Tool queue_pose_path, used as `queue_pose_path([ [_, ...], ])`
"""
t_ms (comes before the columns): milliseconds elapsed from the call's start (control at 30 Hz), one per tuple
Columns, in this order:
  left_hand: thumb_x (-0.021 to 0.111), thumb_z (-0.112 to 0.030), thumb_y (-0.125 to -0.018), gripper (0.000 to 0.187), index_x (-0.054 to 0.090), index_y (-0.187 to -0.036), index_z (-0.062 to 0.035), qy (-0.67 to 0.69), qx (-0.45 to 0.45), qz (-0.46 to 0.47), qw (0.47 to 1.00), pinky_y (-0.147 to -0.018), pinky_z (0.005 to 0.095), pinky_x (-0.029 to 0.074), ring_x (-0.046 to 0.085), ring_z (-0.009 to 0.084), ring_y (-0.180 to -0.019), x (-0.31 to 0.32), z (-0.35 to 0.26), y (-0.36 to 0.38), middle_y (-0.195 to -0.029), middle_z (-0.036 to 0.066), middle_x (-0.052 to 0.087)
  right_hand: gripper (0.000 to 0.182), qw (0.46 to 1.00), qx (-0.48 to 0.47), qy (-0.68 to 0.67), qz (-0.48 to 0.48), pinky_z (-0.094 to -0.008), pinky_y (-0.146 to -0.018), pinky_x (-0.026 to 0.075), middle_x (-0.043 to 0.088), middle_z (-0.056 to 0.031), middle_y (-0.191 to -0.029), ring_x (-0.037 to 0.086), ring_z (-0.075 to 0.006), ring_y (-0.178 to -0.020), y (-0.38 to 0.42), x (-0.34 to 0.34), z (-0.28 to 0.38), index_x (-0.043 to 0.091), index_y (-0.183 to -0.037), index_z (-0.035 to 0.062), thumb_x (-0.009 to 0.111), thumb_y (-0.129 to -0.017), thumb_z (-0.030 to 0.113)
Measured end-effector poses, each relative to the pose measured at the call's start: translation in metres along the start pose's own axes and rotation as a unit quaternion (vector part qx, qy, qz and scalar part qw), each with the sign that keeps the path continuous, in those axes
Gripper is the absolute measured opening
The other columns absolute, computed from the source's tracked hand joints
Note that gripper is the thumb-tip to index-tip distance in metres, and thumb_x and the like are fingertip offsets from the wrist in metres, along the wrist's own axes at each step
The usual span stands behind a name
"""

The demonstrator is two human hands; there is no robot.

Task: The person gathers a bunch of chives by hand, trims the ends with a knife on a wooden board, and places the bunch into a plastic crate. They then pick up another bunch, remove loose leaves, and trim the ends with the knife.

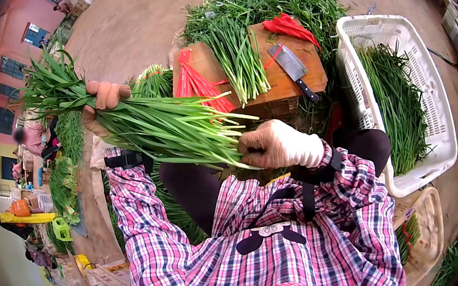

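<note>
A long bunch of green chives (161, 126) lies across the middle of the view, leafy tips to the upper left, pale cut ends to the lower right. My left hand (102, 105), in a thin glove, grips the bunch at its middle. My right hand (280, 146), also gloved, is closed around the cut ends. Both arms wear pink plaid sleeves with black wrist straps.
Ahead stands a wooden chopping block (284, 78) with a cleaver (292, 68), red ties (196, 83) and more chives (237, 59). A white plastic crate (427, 84) holding chives stands at the right. A chive heap (273, 0) lies behind the block. People sit at far left.
</note>
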State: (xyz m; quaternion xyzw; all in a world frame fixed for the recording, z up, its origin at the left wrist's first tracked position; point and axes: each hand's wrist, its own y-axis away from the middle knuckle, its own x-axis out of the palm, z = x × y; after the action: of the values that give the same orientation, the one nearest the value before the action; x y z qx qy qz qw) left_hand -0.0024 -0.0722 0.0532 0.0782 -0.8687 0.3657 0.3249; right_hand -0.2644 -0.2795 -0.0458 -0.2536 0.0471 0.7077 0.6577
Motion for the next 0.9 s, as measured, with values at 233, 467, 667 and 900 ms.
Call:
queue_pose_path([
  [233,0.06,-0.013,-0.088,0.027,0.054,-0.112,-0.0021,0.052,0.027,0.023,0.998,-0.104,0.0408,0.039,0.041,0.011,-0.071,-0.011,-0.014,0.008,-0.076,-0.004,0.043,0.025,0.973,0.048,0.165,0.153,-0.0432,-0.065,0.051,0.065,-0.0145,-0.074,0.065,-0.0348,-0.072,0.047,0.006,-0.042,0.07,-0.098,0.0141,0.069,-0.079,0.03],
  [467,0.062,-0.012,-0.088,0.025,0.054,-0.111,-0.0057,0.034,0.039,0.039,0.998,-0.1,0.0372,0.039,0.043,0.0091,-0.066,-0.015,-0.041,0.014,-0.075,-0.005,0.045,0.04,0.862,0.266,0.325,0.284,-0.0426,-0.075,0.053,0.07,-0.0131,-0.084,0.068,-0.0313,-0.084,0.081,-0.01,-0.062,0.068,-0.107,0.0098,0.067,-0.078,0.037],
  [667,0.062,-0.013,-0.088,0.023,0.055,-0.109,-0.0054,0.023,0.018,0.037,0.999,-0.099,0.038,0.04,0.043,0.0096,-0.066,-0.01,-0.036,0.011,-0.075,-0.005,0.045,0.047,0.972,0.015,0.181,-0.146,-0.0393,-0.075,0.053,0.068,-0.01,-0.088,0.066,-0.0299,-0.084,0.04,-0.034,-0.004,0.065,-0.113,0.01,0.08,-0.07,0.02],
  [900,0.065,-0.015,-0.084,0.026,0.06,-0.108,-0.0056,0.006,0.052,-0.142,0.989,-0.104,0.0457,0.043,0.042,0.0138,-0.065,-0.011,-0.028,0.004,-0.072,-0.003,0.039,0.025,0.984,0.024,0.116,-0.131,-0.0434,-0.066,0.05,0.062,-0.0178,-0.077,0.062,-0.036,-0.073,-0.003,0.036,-0.055,0.064,-0.094,0.0076,0.068,-0.084,0.03],
])
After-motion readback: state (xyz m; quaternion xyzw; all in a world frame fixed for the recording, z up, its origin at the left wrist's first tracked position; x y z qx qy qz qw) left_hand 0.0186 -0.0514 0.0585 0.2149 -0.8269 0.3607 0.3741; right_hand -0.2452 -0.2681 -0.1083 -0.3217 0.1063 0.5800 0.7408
